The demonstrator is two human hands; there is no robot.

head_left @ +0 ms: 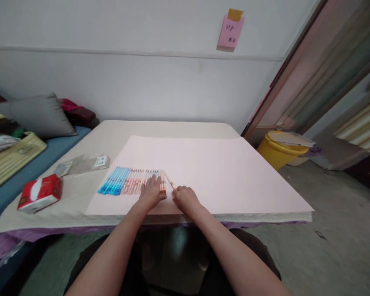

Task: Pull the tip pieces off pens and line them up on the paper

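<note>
Several slim pens (114, 181) lie side by side in a row on a pale pink sheet (222, 172). Those at the left end are blue, then come pinkish ones (132, 181), and light orange-brown ones (163, 181) finish the row on the right. My left hand (151, 191) rests over the right part of the row, fingers stretched out, covering some of the pens. Just right of the row, my right hand (185, 197) is closed on the lower end of a pale pen (170, 180), which leans up and to the left.
A red tissue pack (40, 193) and a clear plastic sleeve (83, 165) lie on the cloth-covered table (77, 193) at the left. Beyond them is a blue seat with a grey cushion (38, 115). A yellow bin (277, 150) stands on the floor at the right; a wall closes the back.
</note>
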